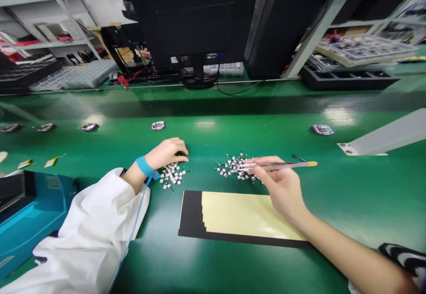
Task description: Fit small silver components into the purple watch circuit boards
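My right hand point(281, 183) is closed on metal tweezers point(282, 165) with a yellow end, held level, tips over a pile of small white-and-black parts point(233, 168). My left hand point(168, 152), with a blue wrist strap, rests curled on the green bench beside a second pile of the same parts point(171, 176); what its fingers hold, if anything, is hidden. A black sheet with a stepped yellow layer point(239, 216) lies flat in front of both piles.
A blue machine point(29, 214) sits at the near left. Small round purple-edged parts point(158, 125) lie along the belt. A monitor point(196, 18), trays point(362, 49) and shelves stand behind. A grey metal bar point(382, 136) juts in from the right.
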A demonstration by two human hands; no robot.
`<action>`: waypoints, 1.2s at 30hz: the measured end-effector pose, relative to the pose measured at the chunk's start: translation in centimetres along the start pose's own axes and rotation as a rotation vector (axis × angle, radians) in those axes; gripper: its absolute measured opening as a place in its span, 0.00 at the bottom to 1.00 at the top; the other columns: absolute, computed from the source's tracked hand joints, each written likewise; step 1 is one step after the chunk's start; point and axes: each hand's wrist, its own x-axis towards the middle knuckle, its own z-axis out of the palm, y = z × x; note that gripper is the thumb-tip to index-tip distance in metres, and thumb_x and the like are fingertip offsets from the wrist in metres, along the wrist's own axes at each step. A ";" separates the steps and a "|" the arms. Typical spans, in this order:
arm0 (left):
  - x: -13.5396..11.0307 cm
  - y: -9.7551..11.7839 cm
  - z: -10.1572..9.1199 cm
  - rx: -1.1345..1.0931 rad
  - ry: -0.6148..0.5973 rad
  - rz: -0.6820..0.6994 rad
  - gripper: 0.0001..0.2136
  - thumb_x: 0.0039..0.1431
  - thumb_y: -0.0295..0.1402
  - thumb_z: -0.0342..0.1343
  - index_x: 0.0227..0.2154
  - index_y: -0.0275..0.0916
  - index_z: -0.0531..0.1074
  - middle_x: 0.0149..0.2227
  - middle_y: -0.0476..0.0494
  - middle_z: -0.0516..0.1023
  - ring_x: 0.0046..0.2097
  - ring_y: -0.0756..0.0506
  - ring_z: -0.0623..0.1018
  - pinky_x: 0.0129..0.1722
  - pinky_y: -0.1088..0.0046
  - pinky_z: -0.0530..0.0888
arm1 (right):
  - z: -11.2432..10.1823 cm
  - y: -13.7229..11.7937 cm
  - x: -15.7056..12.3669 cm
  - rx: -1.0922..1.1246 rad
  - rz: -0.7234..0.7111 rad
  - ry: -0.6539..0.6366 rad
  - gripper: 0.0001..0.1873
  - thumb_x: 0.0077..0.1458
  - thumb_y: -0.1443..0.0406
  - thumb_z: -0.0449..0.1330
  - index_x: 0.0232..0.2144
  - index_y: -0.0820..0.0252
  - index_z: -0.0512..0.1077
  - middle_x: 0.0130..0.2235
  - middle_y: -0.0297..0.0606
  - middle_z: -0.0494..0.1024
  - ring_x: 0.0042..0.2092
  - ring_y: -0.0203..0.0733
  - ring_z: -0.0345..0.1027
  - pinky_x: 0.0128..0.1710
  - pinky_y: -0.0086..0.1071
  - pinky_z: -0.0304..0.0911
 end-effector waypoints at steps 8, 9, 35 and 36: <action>0.5 2.5 -0.6 0.020 -0.034 0.014 0.08 0.55 0.32 0.53 0.34 0.34 0.72 0.31 0.45 0.74 0.32 0.51 0.72 0.33 0.79 0.67 | -2.6 -0.2 3.0 0.067 -0.252 0.260 0.07 0.48 0.67 0.62 0.31 0.61 0.68 0.34 0.38 0.74 0.36 0.36 0.71 0.36 0.26 0.70; 0.8 3.3 -0.8 0.004 -0.031 0.028 0.09 0.55 0.33 0.52 0.37 0.33 0.71 0.31 0.45 0.74 0.32 0.52 0.73 0.32 0.80 0.67 | -3.5 0.1 3.7 0.060 -0.310 0.334 0.08 0.47 0.66 0.62 0.31 0.62 0.68 0.33 0.39 0.74 0.36 0.37 0.71 0.36 0.28 0.71; 5.1 6.5 3.0 -0.235 -0.353 0.065 0.31 0.43 0.27 0.62 0.52 0.37 0.59 0.41 0.41 0.66 0.35 0.53 0.72 0.37 0.77 0.76 | -8.4 4.3 6.9 -0.025 -0.232 0.503 0.18 0.38 0.55 0.66 0.28 0.59 0.67 0.30 0.43 0.74 0.36 0.47 0.71 0.36 0.42 0.72; 5.1 6.6 3.2 -0.245 -0.351 0.060 0.30 0.44 0.27 0.61 0.52 0.37 0.59 0.41 0.41 0.66 0.34 0.53 0.72 0.37 0.77 0.76 | -8.5 4.3 6.9 -0.024 -0.232 0.499 0.18 0.38 0.55 0.66 0.28 0.60 0.67 0.31 0.43 0.74 0.36 0.47 0.71 0.36 0.41 0.72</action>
